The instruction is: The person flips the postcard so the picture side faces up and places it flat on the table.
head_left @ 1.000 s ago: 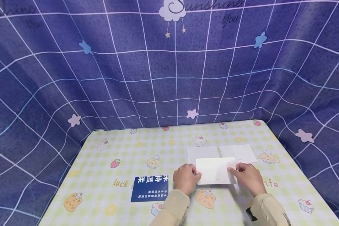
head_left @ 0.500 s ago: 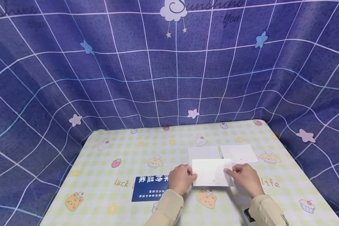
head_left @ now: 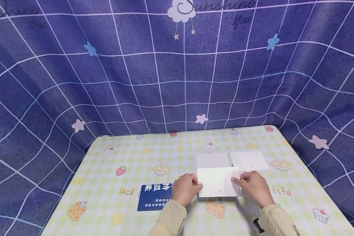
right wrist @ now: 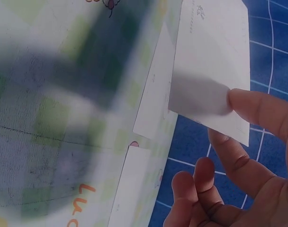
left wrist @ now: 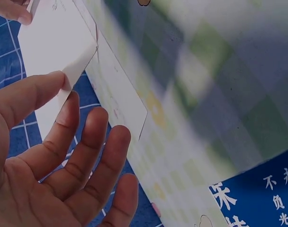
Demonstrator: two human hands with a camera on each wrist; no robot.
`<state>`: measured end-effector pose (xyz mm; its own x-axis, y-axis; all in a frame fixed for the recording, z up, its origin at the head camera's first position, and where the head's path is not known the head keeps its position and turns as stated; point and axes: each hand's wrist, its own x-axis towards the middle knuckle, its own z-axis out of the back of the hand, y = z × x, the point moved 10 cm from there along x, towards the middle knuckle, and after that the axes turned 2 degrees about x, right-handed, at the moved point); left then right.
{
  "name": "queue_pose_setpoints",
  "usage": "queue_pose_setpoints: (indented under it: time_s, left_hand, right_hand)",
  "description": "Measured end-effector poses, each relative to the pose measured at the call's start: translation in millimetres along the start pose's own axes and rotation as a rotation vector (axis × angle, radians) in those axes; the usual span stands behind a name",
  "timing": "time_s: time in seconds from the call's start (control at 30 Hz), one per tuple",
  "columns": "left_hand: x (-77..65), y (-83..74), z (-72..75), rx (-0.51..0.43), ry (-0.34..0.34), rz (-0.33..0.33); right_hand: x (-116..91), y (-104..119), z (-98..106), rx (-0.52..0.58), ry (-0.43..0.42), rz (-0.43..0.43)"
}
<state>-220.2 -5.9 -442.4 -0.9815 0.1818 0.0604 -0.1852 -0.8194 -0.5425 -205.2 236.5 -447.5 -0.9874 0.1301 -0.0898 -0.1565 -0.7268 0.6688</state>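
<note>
A white card (head_left: 218, 182) with a tiny printed mark near its lower edge is held above the table between both hands. My left hand (head_left: 186, 189) pinches its left edge; in the left wrist view the thumb (left wrist: 49, 87) lies on its face and the index finger behind. On the opposite edge my right hand (head_left: 253, 186) pinches with thumb (right wrist: 257, 106) and index finger. Behind it, two more white cards lie flat: the left one (head_left: 212, 159) is partly covered by the held card, the right one (head_left: 250, 160) is beside it.
A dark blue card (head_left: 153, 198) with white characters lies left of my left hand, which overlaps its right side. The checked tablecloth (head_left: 91, 183) carries printed animals and cakes. A blue gridded curtain (head_left: 171, 72) hangs behind and around the table.
Both hands have moved left and slightly nearer with the white card. My left hand now overlaps more of the dark blue card. The flat cards stay put.
</note>
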Motion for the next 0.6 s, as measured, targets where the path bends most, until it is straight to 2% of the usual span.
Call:
queue_pose_setpoints:
  time_s: [0.2, 0.37, 0.6]
  left_hand:
    - [-0.4, 3.9, -0.6, -0.034, 0.036, -0.013]
    - [1.6, 6.5, -6.8, -0.109, 0.095, -0.021]
    - [5.2, 6.9, -9.7, -0.237, 0.148, -0.098]
  right_hand:
    - [-1.9, 3.5, -1.5, 0.002, 0.005, 0.007]
    - [-3.0, 1.8, -0.9, -0.016, 0.004, 0.001]
    - [-4.1, -0.8, 1.1, -0.002, 0.026, -0.003]
